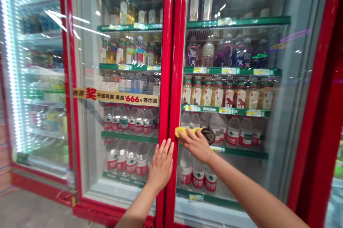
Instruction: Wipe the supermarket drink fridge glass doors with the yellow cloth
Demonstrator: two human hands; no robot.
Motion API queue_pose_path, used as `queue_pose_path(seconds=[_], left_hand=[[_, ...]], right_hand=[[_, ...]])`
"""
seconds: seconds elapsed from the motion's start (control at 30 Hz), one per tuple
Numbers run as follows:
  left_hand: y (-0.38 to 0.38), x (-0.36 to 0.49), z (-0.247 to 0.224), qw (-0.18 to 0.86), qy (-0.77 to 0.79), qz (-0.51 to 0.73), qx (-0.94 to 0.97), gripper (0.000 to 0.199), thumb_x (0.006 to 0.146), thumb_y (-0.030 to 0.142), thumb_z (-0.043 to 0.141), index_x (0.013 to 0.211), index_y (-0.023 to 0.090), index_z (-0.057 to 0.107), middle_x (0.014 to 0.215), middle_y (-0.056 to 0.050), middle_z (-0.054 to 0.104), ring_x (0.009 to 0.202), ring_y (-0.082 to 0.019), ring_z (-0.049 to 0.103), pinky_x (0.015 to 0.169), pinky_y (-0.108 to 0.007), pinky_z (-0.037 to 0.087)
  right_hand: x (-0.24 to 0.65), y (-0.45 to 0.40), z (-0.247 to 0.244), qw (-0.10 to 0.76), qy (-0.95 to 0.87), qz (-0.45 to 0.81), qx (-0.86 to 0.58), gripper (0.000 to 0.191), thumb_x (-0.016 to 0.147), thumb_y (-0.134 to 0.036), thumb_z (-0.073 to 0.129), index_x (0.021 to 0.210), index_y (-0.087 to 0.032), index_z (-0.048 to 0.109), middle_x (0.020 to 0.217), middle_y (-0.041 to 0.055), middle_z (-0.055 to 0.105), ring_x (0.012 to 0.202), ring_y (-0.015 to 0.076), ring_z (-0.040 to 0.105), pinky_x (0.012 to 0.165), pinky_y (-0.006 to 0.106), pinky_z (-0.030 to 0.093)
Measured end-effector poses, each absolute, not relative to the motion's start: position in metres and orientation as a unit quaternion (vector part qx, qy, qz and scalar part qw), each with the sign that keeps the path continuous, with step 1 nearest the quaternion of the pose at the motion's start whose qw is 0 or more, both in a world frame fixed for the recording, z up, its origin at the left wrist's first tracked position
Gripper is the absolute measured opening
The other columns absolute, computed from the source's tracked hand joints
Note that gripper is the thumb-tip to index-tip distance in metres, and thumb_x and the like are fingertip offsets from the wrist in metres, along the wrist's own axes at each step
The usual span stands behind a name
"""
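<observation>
My left hand [161,162] lies flat with spread fingers on the glass of a red-framed drinks cooler door [134,149], just left of the red central door frame [169,113]. My right hand [195,145] presses a folded yellow cloth [187,132] against the glass of the neighbouring door [235,171]. A dark oval object [208,135] sits at the cloth's right end, by my fingers, and I cannot tell what it is.
Behind the glass, green shelves hold several rows of bottled water [139,120] and bottled drinks [214,94]. A yellow promotional sticker [115,96] crosses the left door. Another lit cooler [40,78] stands further left, above a grey floor [32,210].
</observation>
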State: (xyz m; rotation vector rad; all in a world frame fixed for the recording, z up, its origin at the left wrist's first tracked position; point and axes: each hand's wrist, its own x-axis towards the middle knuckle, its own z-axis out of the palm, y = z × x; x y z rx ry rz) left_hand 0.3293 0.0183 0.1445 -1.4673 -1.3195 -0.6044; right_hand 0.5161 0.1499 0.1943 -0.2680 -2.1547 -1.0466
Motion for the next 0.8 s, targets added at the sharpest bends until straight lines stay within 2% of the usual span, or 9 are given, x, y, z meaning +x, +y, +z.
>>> queue_pose_path(seconds=[0.07, 0.13, 0.23, 0.3, 0.4, 0.53, 0.67, 0.73, 0.8], left_hand=[[0.022, 0.332, 0.151, 0.515, -0.547, -0.256, -0.609, 0.075, 0.097, 0.016, 0.045, 0.163, 0.019, 0.01, 0.165, -0.008, 0.035, 0.155, -0.023, 0.025, 0.127, -0.044, 0.027], [0.024, 0.334, 0.154, 0.515, -0.548, -0.261, -0.605, 0.075, 0.097, 0.018, 0.046, 0.163, 0.019, 0.011, 0.165, -0.008, 0.035, 0.155, -0.023, 0.025, 0.127, -0.043, 0.027], [0.027, 0.337, 0.152, 0.517, -0.55, -0.267, -0.599, 0.076, 0.096, 0.018, 0.047, 0.163, 0.02, 0.012, 0.165, -0.008, 0.035, 0.155, -0.023, 0.027, 0.127, -0.044, 0.027], [0.029, 0.339, 0.149, 0.521, -0.544, -0.264, -0.602, 0.076, 0.096, 0.017, 0.047, 0.163, 0.02, 0.012, 0.164, -0.008, 0.036, 0.155, -0.023, 0.027, 0.127, -0.043, 0.027], [0.035, 0.345, 0.148, 0.522, -0.532, -0.26, -0.614, 0.076, 0.095, 0.016, 0.047, 0.163, 0.02, 0.012, 0.164, -0.007, 0.037, 0.155, -0.021, 0.026, 0.127, -0.042, 0.026], [0.046, 0.355, 0.155, 0.511, -0.524, -0.262, -0.629, 0.074, 0.095, 0.022, 0.049, 0.163, 0.02, 0.018, 0.164, -0.007, 0.038, 0.155, -0.022, 0.026, 0.128, -0.043, 0.024], [0.052, 0.359, 0.157, 0.519, -0.507, -0.265, -0.635, 0.073, 0.096, 0.021, 0.047, 0.163, 0.019, 0.018, 0.164, -0.007, 0.037, 0.155, -0.023, 0.026, 0.129, -0.043, 0.022], [0.055, 0.361, 0.156, 0.527, -0.502, -0.271, -0.631, 0.075, 0.095, 0.018, 0.046, 0.163, 0.019, 0.015, 0.164, -0.007, 0.037, 0.155, -0.023, 0.026, 0.128, -0.044, 0.022], [0.059, 0.365, 0.155, 0.529, -0.496, -0.274, -0.632, 0.076, 0.095, 0.018, 0.045, 0.163, 0.02, 0.013, 0.164, -0.008, 0.037, 0.155, -0.024, 0.027, 0.128, -0.045, 0.022]], right_hand=[[0.519, 0.15, 0.208, 0.409, -0.814, -0.371, -0.18, 0.046, 0.1, -0.02, 0.049, 0.144, -0.032, 0.056, 0.16, 0.0023, 0.045, 0.142, 0.031, 0.043, 0.102, 0.05, 0.04], [0.517, 0.147, 0.193, 0.435, -0.797, -0.361, -0.212, 0.047, 0.101, -0.022, 0.047, 0.146, -0.033, 0.054, 0.161, 0.0008, 0.044, 0.143, 0.0322, 0.041, 0.102, 0.052, 0.04], [0.507, 0.142, 0.138, 0.418, -0.806, -0.386, -0.161, 0.036, 0.103, -0.031, 0.046, 0.133, -0.031, 0.065, 0.161, -0.0015, 0.044, 0.141, 0.0319, 0.044, 0.099, 0.051, 0.043], [0.501, 0.143, 0.114, 0.382, -0.827, -0.4, -0.096, 0.031, 0.102, -0.033, 0.048, 0.123, -0.027, 0.071, 0.16, 0.0002, 0.046, 0.137, 0.0299, 0.048, 0.098, 0.05, 0.045], [0.506, 0.15, 0.129, 0.358, -0.843, -0.397, -0.062, 0.028, 0.102, -0.032, 0.052, 0.121, -0.027, 0.071, 0.157, 0.0033, 0.05, 0.135, 0.0283, 0.05, 0.098, 0.049, 0.045], [0.537, 0.161, 0.164, 0.444, -0.797, -0.362, -0.191, 0.04, 0.101, -0.029, 0.053, 0.141, -0.035, 0.058, 0.156, 0.0032, 0.051, 0.141, 0.029, 0.044, 0.103, 0.05, 0.04], [0.554, 0.159, 0.122, 0.483, -0.747, -0.345, -0.3, 0.043, 0.102, -0.027, 0.05, 0.143, -0.035, 0.056, 0.154, 0.0042, 0.053, 0.141, 0.0311, 0.044, 0.103, 0.052, 0.038], [0.553, 0.156, 0.1, 0.471, -0.752, -0.375, -0.267, 0.038, 0.103, -0.032, 0.049, 0.139, -0.036, 0.06, 0.153, 0.0016, 0.055, 0.137, 0.0297, 0.047, 0.102, 0.05, 0.04], [0.553, 0.158, 0.103, 0.45, -0.767, -0.397, -0.227, 0.036, 0.103, -0.036, 0.049, 0.137, -0.039, 0.061, 0.152, -0.0023, 0.055, 0.135, 0.0269, 0.049, 0.102, 0.048, 0.042]])
